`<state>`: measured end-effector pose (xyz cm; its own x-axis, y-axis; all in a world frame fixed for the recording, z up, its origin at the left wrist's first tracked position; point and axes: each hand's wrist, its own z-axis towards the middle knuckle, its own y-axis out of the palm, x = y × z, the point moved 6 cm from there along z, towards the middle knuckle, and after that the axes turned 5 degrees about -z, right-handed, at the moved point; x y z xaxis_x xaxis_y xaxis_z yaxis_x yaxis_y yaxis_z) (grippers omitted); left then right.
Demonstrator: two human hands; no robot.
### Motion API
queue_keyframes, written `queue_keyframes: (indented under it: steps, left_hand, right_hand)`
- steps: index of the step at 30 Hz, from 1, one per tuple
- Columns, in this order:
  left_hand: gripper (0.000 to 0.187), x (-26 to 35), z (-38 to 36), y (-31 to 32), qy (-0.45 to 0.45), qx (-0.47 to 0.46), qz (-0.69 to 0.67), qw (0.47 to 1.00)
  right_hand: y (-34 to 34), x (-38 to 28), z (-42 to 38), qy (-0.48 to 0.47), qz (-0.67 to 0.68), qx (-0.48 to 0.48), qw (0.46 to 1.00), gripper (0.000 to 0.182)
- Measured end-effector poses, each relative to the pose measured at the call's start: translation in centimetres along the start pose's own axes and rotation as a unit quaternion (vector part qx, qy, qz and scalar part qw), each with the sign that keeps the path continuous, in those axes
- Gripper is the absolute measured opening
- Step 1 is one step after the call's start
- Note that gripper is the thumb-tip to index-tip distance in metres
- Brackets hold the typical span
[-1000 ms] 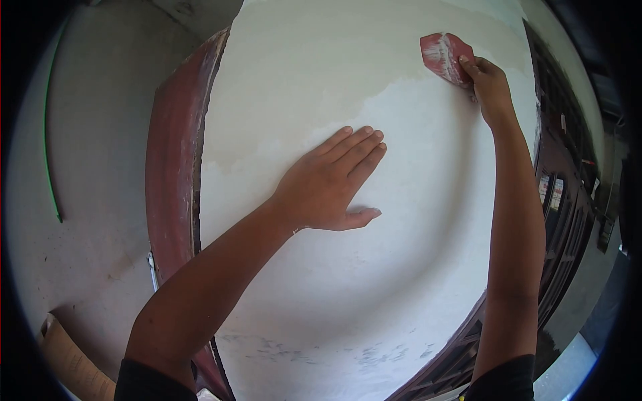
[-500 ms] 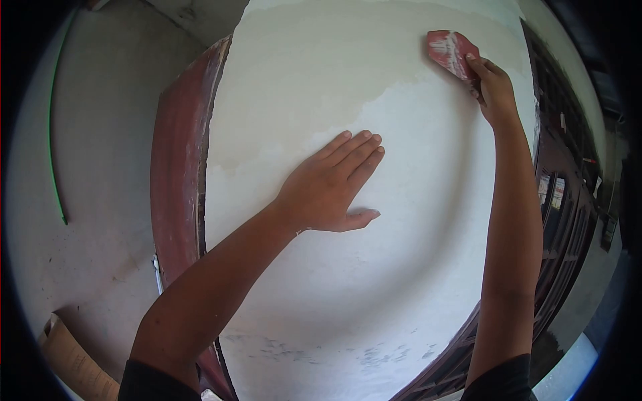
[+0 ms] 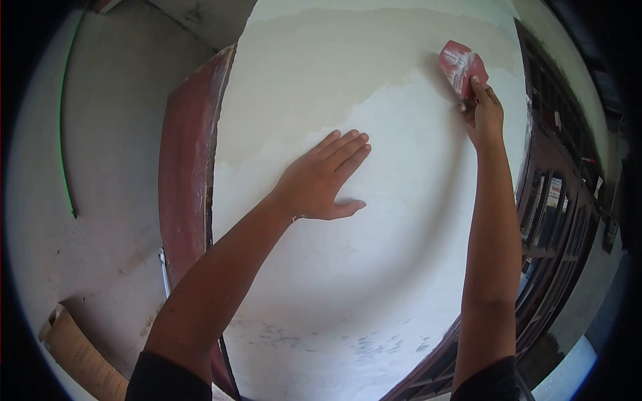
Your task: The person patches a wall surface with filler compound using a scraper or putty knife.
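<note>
- The right grip [image 3: 487, 112] is closed on a red scraper [image 3: 460, 65], with the thumb on its white-smeared face.
- The scraper has been moved lower and nearer the right edge of the pale surface [image 3: 408, 174]; a shift of working position is judged to be shown.
- The scraper is positioned at the upper right, over that surface; whether contact is made cannot be told.
- The left hand [image 3: 314, 179] is laid open on the pale surface; nothing is held, and the thumb is spread from the fingers.
- A darker patch [image 3: 314, 73] is seen above the left hand.
- The surface is flanked by a reddish panel [image 3: 186, 147] at left and dark framework [image 3: 545, 257] at right.
</note>
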<state>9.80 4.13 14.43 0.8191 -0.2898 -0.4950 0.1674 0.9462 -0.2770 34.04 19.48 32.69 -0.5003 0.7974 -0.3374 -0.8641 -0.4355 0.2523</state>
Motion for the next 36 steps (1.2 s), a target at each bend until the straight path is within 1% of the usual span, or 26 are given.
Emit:
queue_keyframes:
  steps: [1,2,4,5,7,8,9,10,11,13,15,16,18,19,20,21,22,24,26,27,28,30,32,34,35,36]
  left_hand:
    - [0.081,0.1,0.0,-0.1,-0.007,-0.005,-0.012,1.000]
    - [0.081,0.8,-0.4,-0.2,-0.011,-0.009,-0.010,1.000]
    - [0.083,2.6,-3.1,-0.5,-0.074,-0.018,-0.060,0.995]
    - [0.085,4.0,-5.4,-0.7,-0.113,0.000,-0.093,0.989]
    - [0.085,7.7,-11.4,-0.6,-0.208,0.044,-0.163,0.963]
    - [0.085,10.0,-15.1,-0.2,-0.263,0.072,-0.199,0.941]
    - [0.083,12.3,-19.1,0.6,-0.317,0.107,-0.261,0.905]
    - [0.083,15.0,-22.9,0.8,-0.361,0.119,-0.278,0.882]
    - [0.083,17.9,-26.2,1.0,-0.437,0.164,-0.333,0.819]
    - [0.091,24.0,-33.0,0.6,-0.557,0.135,-0.290,0.766]
    - [0.097,29.7,-37.7,-0.7,-0.653,0.107,-0.256,0.705]
    - [0.100,32.5,-38.8,-1.9,-0.690,0.094,-0.242,0.676]
    - [0.095,37.1,-41.7,-3.5,-0.750,0.014,-0.206,0.628]
    - [0.095,39.2,-42.4,-4.3,-0.753,0.017,-0.204,0.625]
    - [0.095,40.5,-42.9,-5.3,-0.750,0.026,-0.184,0.635]
    - [0.094,41.4,-43.4,-6.0,-0.745,0.037,-0.163,0.646]
    - [0.090,42.8,-43.6,-6.9,-0.748,0.048,-0.158,0.642]
    - [0.087,44.8,-44.0,-8.9,-0.759,0.014,-0.136,0.636]
    - [0.082,46.4,-44.5,-11.1,-0.745,-0.004,-0.097,0.660]
    - [0.083,46.8,-43.8,-12.4,-0.764,-0.002,-0.100,0.637]
    - [0.072,47.2,-44.3,-13.6,-0.765,0.039,-0.102,0.634]
    - [0.069,47.7,-44.5,-15.5,-0.775,0.115,-0.136,0.607]
    - [0.067,47.9,-44.7,-17.4,-0.766,0.171,-0.150,0.601]
    - [0.069,47.7,-45.3,-19.6,-0.772,0.143,-0.154,0.600]
    - [0.072,47.6,-45.4,-20.6,-0.772,0.155,-0.166,0.594]
    - [0.076,47.5,-45.4,-21.6,-0.773,0.167,-0.176,0.586]
  right_hand:
    - [-0.7,1.0,-1.4,-0.012,0.020,-0.024,0.999,0.028]
    - [-0.4,0.9,-4.8,-0.015,0.037,-0.039,0.998,0.030]
    - [0.0,2.1,-13.1,0.014,0.051,-0.059,0.997,0.039]
    - [0.3,2.5,-17.9,0.035,0.050,-0.075,0.995,0.042]
    - [-0.4,5.6,-27.7,0.135,0.071,-0.105,0.983,0.043]
    - [-1.0,7.8,-33.0,0.212,0.120,-0.122,0.962,0.041]
    - [-1.6,9.9,-38.3,0.289,0.165,-0.141,0.933,0.038]
    - [-1.7,11.0,-43.2,0.353,0.201,-0.148,0.902,0.035]
    - [-2.3,12.6,-48.2,0.414,0.267,-0.142,0.858,0.034]
    - [-3.5,13.2,-56.8,0.530,0.322,-0.080,0.781,0.040]
    - [-5.1,12.4,-62.7,0.594,0.352,-0.078,0.719,0.050]
    - [-6.0,11.9,-65.1,0.636,0.338,-0.075,0.690,0.054]
    - [-7.5,10.9,-68.9,0.695,0.304,-0.056,0.649,0.060]
    - [-8.5,10.4,-70.6,0.702,0.310,-0.062,0.638,0.061]
    - [-9.0,10.2,-72.1,0.707,0.319,-0.067,0.628,0.063]
    - [-9.6,9.9,-73.6,0.716,0.307,-0.067,0.624,0.062]
    - [-10.1,9.3,-74.9,0.728,0.301,-0.068,0.613,0.060]
    - [-10.0,7.7,-77.6,0.750,0.309,-0.047,0.583,0.055]
    - [-9.3,6.6,-79.8,0.758,0.320,-0.073,0.563,0.056]
    - [-9.0,5.7,-80.6,0.757,0.327,-0.097,0.557,0.057]
    - [-8.4,4.3,-80.6,0.766,0.322,-0.100,0.546,0.057]
    - [-6.5,2.0,-80.3,0.776,0.285,-0.124,0.549,0.062]
    - [-4.9,0.4,-80.3,0.775,0.284,-0.132,0.548,0.060]
    - [-3.1,-1.0,-79.9,0.770,0.283,-0.134,0.555,0.060]
    - [-2.3,-1.8,-79.4,0.759,0.273,-0.147,0.572,0.060]
    - [-1.5,-2.1,-79.7,0.760,0.277,-0.143,0.570,0.059]
